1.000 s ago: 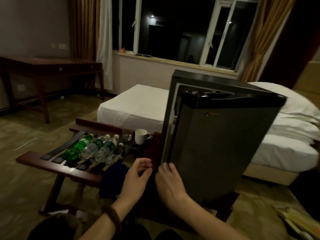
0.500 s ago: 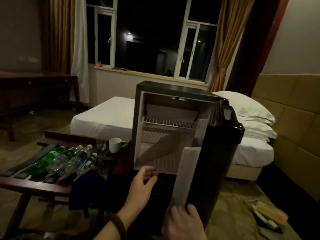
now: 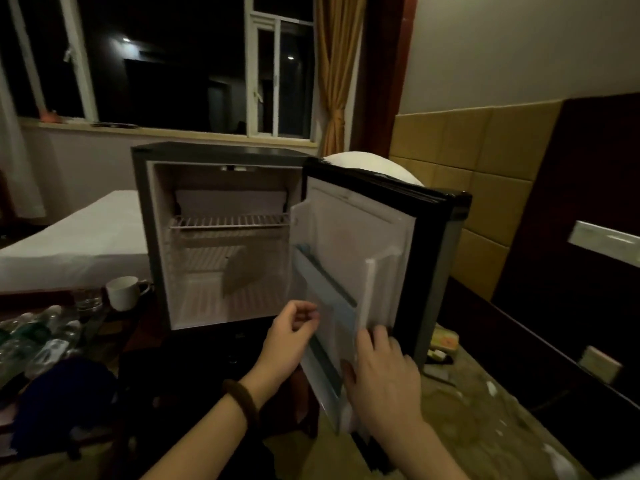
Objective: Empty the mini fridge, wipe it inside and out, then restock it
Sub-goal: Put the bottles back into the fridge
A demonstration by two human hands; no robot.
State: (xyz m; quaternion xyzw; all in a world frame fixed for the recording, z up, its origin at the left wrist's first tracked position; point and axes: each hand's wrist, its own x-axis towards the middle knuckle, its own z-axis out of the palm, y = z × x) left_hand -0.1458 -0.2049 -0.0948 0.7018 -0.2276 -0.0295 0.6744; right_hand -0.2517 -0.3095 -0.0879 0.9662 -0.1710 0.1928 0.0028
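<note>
The black mini fridge stands in front of me with its door swung wide to the right. Inside I see a white cavity with one wire shelf and no items. My right hand rests with straight fingers on the lower inner edge of the door, by the door shelf rail. My left hand hovers just left of the door's bottom shelf, fingers loosely curled, holding nothing. Several plastic bottles lie on the wooden rack at the far left.
A white mug and a small glass stand left of the fridge. A dark blue cloth lies low on the left. A white bed sits behind. Small items lie on the floor at right, near a dark cabinet.
The fridge door has swung from nearly closed to fully open, with my right hand moving right along its lower edge. My view has turned right, so the bottles slid to the left edge.
</note>
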